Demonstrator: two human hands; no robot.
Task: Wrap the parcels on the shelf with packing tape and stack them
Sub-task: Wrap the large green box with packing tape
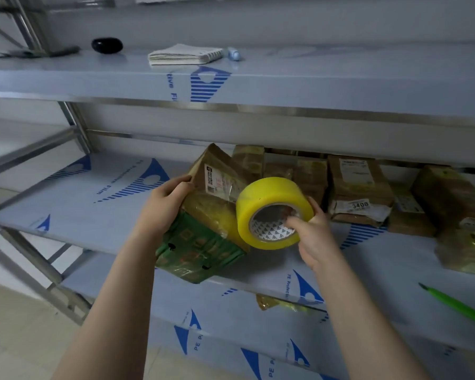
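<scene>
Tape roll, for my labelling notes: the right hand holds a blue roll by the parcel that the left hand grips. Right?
No: the head view shows a yellow tape roll, not blue. The right hand holds it by the parcel that the left hand grips.

Vantage: I have a single head-worn view, standing before the middle shelf (93,209)
Facing: forward and somewhat down; the upper shelf (313,75) crosses the top; the lower shelf (231,325) and floor (17,338) fill the bottom
Nearness: close, within arm's reach; the left forearm (115,297) and right forearm (362,311) rise from the bottom edge
Lens: wide-angle; I see shelf edges slanting downward to the right
</scene>
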